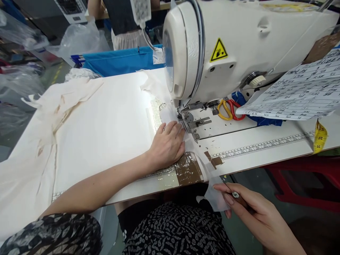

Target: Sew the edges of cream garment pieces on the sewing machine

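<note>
A white sewing machine [225, 46] stands over the white table. Beside its presser foot, my left hand [168, 143] lies palm down on a strip of thin white fabric [195, 147], fingers lying flat. The strip runs over the table's front edge. There my right hand [255, 209] pinches its loose end between thumb and fingers. In the same hand rests a small tool [240, 200] with a brown handle and a round metal rivet; its kind is mostly hidden by the fingers.
Cream fabric [66, 102] is heaped on the left of the table [111, 117]. Scissors with yellow and red handles [231, 109], a written paper sheet [300, 92] and a yellow tape measure [320, 136] are right. A blue cloth bin [122, 60] hangs behind; beyond it stands a person [120, 21].
</note>
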{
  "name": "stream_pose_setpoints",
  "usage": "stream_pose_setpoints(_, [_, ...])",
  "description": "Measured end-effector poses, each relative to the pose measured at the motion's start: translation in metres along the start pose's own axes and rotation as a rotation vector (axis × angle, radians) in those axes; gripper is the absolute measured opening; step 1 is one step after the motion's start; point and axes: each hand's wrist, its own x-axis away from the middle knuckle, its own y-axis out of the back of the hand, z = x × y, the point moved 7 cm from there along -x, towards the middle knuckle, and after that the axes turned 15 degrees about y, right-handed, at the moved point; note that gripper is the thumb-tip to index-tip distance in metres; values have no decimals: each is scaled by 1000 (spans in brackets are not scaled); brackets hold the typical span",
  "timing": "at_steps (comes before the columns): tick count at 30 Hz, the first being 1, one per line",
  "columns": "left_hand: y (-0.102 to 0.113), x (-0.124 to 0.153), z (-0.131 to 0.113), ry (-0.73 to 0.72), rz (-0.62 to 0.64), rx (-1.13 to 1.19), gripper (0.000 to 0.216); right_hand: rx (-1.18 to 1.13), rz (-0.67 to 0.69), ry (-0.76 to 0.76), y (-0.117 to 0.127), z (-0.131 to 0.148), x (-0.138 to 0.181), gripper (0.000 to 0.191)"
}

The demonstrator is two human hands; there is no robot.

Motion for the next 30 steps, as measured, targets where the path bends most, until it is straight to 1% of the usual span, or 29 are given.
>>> stream_pose_setpoints(4, [1,-1,-1,-5,-9,0,42,-7,41,31,-6,3,-13,35])
stream_pose_setpoints(9, [0,-1,-2,-12,-9,9,44,45,33,32,-10,2,-27,26])
stream_pose_setpoints(13, [0,-2,-2,-9,-16,-3,44,90,63,-42,-13,-5,-32,26])
stream_pose_setpoints(18, [5,-9,-2,7,-5,-51,37,44,37,-186,-17,-18,-30,36])
stream_pose_setpoints(20, [6,-13,-1,32,10,-71,35,-19,18,-259,-23,-24,-25,42])
stream_pose_setpoints(21, [6,-14,0,44,18,-76,34,-87,-1,-299,-29,-27,-22,45])
stream_pose_setpoints(23, [6,-15,2,58,31,-81,34,-303,-62,-390,-44,-30,-14,51])
stream_pose_setpoints(25, [7,-14,4,55,33,-76,35,-533,-139,-471,-61,-28,-8,55])
stream_pose_setpoints(26, [7,-12,4,48,31,-70,36,-605,-179,-505,-68,-26,-5,55])
stream_pose_setpoints(28, [8,-8,5,25,23,-60,38,-629,-253,-551,-75,-22,0,52])
stream_pose_setpoints(30, [8,-6,5,6,15,-56,39,-533,-323,-541,-71,-19,4,44])
